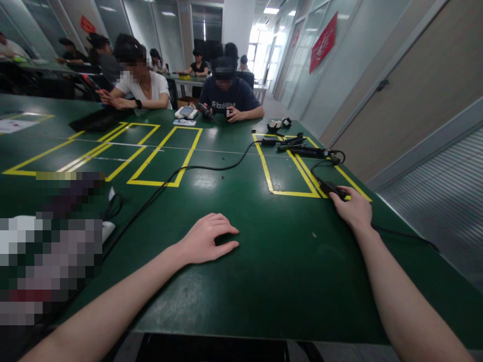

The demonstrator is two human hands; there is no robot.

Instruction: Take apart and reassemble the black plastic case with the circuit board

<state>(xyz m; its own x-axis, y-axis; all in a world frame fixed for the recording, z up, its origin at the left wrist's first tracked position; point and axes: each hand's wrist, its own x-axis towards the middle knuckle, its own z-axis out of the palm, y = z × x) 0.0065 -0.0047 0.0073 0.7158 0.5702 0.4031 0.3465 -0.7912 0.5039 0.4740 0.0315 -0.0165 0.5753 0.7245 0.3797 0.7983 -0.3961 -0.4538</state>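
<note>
My left hand [207, 237] rests on the green table [264, 261], fingers loosely curved and slightly apart, with nothing in it. My right hand [352, 207] reaches forward to the right, its fingers closed over a small black adapter box [332, 189] that lies on the yellow tape line. A black cable [400, 233] runs from that box past my right wrist toward the table's right edge.
Beyond the box lie black tools and cables [302, 150]. A long black cord [181, 173] crosses the yellow-taped rectangles [166, 161]. Two people [226, 95] sit at the far side. Blurred objects lie at near left [49, 251].
</note>
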